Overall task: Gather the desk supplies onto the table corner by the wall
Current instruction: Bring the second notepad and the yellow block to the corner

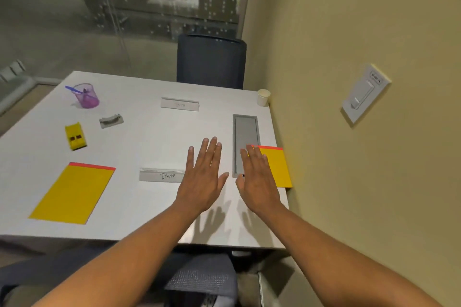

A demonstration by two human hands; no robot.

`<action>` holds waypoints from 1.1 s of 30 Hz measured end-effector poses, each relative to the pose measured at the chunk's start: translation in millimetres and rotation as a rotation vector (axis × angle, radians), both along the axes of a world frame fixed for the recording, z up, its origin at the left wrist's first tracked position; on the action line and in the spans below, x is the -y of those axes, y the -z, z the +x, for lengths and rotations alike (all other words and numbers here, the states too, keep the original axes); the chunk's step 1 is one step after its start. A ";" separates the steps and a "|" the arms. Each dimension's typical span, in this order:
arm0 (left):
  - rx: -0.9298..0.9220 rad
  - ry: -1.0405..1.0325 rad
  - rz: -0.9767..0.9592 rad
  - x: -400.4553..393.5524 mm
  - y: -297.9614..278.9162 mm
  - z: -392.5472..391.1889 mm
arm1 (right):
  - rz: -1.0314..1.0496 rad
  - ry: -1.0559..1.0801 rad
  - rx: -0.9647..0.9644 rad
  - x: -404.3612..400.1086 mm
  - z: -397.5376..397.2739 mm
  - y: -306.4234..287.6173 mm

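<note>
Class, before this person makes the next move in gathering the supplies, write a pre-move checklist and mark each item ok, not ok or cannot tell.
1. Left hand free, fingers straight: ok.
2. Right hand free, fingers straight: ok.
3. Yellow pad by the wall already at the wall side: ok.
4. Second yellow pad, yellow stapler, purple cup and grey clip gathered: not ok, all on the far left.
5. Right hand touching the pad by the wall: cannot tell.
</note>
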State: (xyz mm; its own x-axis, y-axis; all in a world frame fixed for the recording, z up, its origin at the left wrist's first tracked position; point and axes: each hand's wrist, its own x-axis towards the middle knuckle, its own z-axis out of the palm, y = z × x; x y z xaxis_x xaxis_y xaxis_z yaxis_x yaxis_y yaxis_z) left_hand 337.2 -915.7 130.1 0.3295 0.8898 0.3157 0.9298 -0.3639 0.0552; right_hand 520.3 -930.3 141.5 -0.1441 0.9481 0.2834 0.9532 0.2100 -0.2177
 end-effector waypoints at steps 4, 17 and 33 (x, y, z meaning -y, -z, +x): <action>0.001 -0.143 0.043 36.2 -19.3 -28.9 | 0.055 -0.091 -0.029 20.6 -29.3 -23.5; -0.105 -0.545 0.189 172.0 -118.9 -190.9 | 0.191 -0.515 -0.100 86.9 -192.2 -116.0; -0.063 -0.880 0.128 387.0 -111.8 -481.8 | 0.261 -0.925 -0.085 218.4 -519.0 -147.3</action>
State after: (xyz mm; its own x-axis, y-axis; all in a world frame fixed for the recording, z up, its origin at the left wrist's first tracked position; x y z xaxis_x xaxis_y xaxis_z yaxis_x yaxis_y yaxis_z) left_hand -144.6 -1302.7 241.8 -0.4368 0.7878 0.4342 0.8752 0.4837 0.0028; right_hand 1.3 -1148.7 288.8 -0.7716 0.3756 0.5134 0.3699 0.9215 -0.1184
